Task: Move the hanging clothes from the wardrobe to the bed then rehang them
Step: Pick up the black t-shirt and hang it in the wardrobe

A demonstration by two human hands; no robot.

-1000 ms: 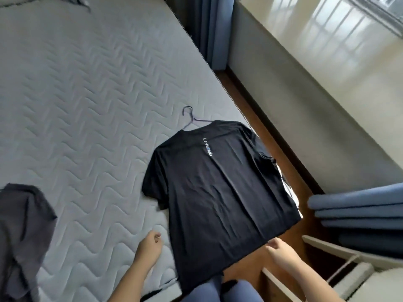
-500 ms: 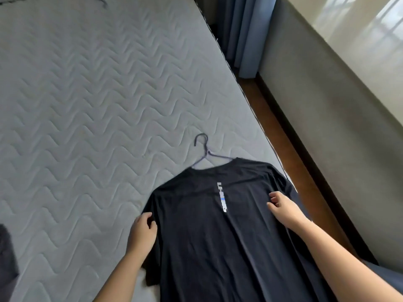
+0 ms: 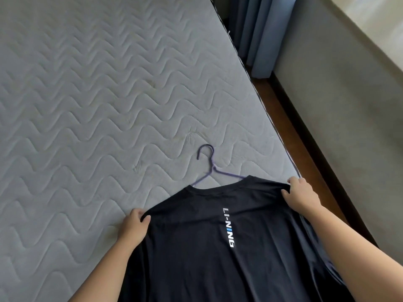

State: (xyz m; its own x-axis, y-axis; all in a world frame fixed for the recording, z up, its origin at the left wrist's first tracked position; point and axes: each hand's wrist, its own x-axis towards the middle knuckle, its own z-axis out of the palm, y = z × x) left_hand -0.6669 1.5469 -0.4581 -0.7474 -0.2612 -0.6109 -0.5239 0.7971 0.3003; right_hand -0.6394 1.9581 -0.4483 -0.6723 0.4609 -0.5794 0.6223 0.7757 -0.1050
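Walked both grips up black T-shirt (image 3: 196,264) within last second: from near hem, past sleeves, to shoulders. Now clamping left grip (image 3: 133,226) on left shoulder fabric, fingers curled round edge; pinching right shoulder with right grip (image 3: 302,197). T-shirt lying flat, back up, on near right of bed (image 3: 87,110), right side draping over bed edge. Purple hanger (image 3: 209,168) still inside collar, hook pointing far, in much the same spot. Likely readying lift by shoulders for rehanging; bed leg apparently done for this garment.
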